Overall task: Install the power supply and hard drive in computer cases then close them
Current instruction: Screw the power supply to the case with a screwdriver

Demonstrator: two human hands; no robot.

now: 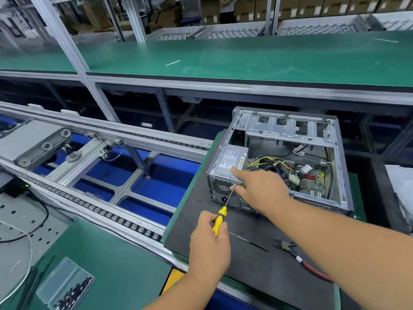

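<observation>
Head view: left hand (209,239) grips screwdriver (220,217); right hand (257,189), forefinger out, presses power supply (232,158).

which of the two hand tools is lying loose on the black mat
The red-handled pliers, lying unheld on the black mat near the right forearm. The yellow screwdriver is gripped by the left hand, its tip at the case.

Black mat (223,253) — computer case (290,139), pliers (297,256), cable tie (248,241).
</observation>
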